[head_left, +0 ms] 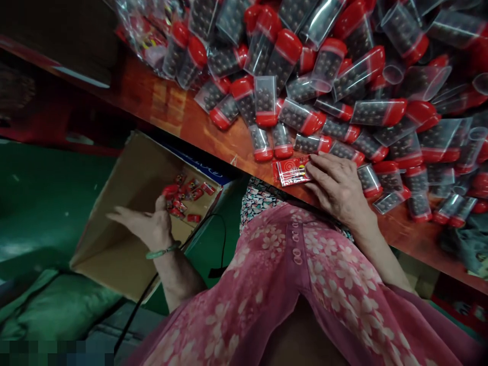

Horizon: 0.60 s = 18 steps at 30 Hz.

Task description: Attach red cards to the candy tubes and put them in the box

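Over the open cardboard box (102,223) on the left is my left hand (147,223), fingers stretched out and apart, with nothing in it. Several small red-capped packs (193,218) lie at the bottom of that box. A red object (170,190) shows just beyond my left fingers; whether it is falling or lying there I cannot tell. At the table's front edge my right hand (339,188) grips the right end of a flat red printed packet (292,171). Near it lie many clear containers (299,116) with red caps, holding dark little balls.
The reddish wooden table (168,107) slants across the view. At its back left sits a clear plastic bag (148,35) with red and yellow wrappers. A green bundle (49,305) rests on the green floor (34,188). A black cable (137,310) passes the box.
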Each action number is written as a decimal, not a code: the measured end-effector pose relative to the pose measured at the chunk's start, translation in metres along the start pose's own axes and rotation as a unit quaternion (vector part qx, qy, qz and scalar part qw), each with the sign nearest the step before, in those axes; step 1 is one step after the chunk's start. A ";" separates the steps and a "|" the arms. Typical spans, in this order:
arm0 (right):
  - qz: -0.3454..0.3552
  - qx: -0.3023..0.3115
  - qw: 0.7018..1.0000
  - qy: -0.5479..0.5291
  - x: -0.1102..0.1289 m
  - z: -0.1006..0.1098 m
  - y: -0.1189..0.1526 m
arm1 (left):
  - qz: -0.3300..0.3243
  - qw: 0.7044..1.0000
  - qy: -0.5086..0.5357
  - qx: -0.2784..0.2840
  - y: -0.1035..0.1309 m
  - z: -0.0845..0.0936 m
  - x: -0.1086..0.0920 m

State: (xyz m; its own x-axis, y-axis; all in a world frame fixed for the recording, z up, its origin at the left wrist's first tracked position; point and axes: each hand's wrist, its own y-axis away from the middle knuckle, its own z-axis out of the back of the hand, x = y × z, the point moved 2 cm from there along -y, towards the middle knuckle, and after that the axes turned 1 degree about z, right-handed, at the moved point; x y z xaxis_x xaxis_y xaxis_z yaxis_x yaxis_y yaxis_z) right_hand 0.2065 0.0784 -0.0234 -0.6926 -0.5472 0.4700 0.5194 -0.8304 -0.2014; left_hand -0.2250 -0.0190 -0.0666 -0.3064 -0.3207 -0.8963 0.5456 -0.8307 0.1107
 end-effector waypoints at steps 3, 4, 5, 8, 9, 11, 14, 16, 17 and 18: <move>-0.007 0.009 1.000 0.027 -0.003 -0.007 0.006 | -0.159 0.969 -0.093 -0.164 0.014 -0.031 -0.035; -0.007 0.011 0.999 0.037 -0.004 -0.009 0.008 | -0.194 0.970 -0.085 -0.122 0.022 -0.053 -0.050; -0.004 0.010 0.999 0.047 -0.004 -0.011 0.010 | -0.215 0.973 -0.081 -0.035 0.031 -0.078 -0.064; 0.013 -0.012 0.997 0.075 -0.004 -0.016 0.014 | -0.314 0.932 -0.005 0.181 0.058 -0.148 -0.089; 0.017 -0.023 0.996 0.082 -0.003 -0.018 0.015 | -0.322 0.918 -0.008 0.230 0.063 -0.166 -0.089; 0.025 -0.042 0.995 0.089 -0.002 -0.020 0.016 | -0.325 0.905 -0.012 0.276 0.066 -0.191 -0.083; 0.030 -0.061 0.994 0.088 0.001 -0.021 0.016 | -0.331 0.900 0.000 0.283 0.060 -0.208 -0.073; 0.029 -0.080 0.993 0.087 0.002 -0.019 0.014 | -0.356 0.895 0.018 0.270 0.056 -0.209 -0.074; 0.026 -0.089 0.992 0.085 0.003 -0.017 0.013 | -0.371 0.891 0.021 0.260 0.055 -0.209 -0.077; 0.023 -0.094 0.992 0.082 0.003 -0.015 0.012 | -0.387 0.887 0.017 0.251 0.054 -0.208 -0.081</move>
State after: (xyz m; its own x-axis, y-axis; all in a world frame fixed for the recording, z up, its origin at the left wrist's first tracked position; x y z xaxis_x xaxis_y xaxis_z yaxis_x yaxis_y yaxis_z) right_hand 0.2028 0.0653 -0.0376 -0.7507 -0.5814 0.3138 0.4602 -0.8009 -0.3831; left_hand -0.0088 0.0566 -0.0772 -0.4094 0.4408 -0.7988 -0.2362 -0.8969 -0.3739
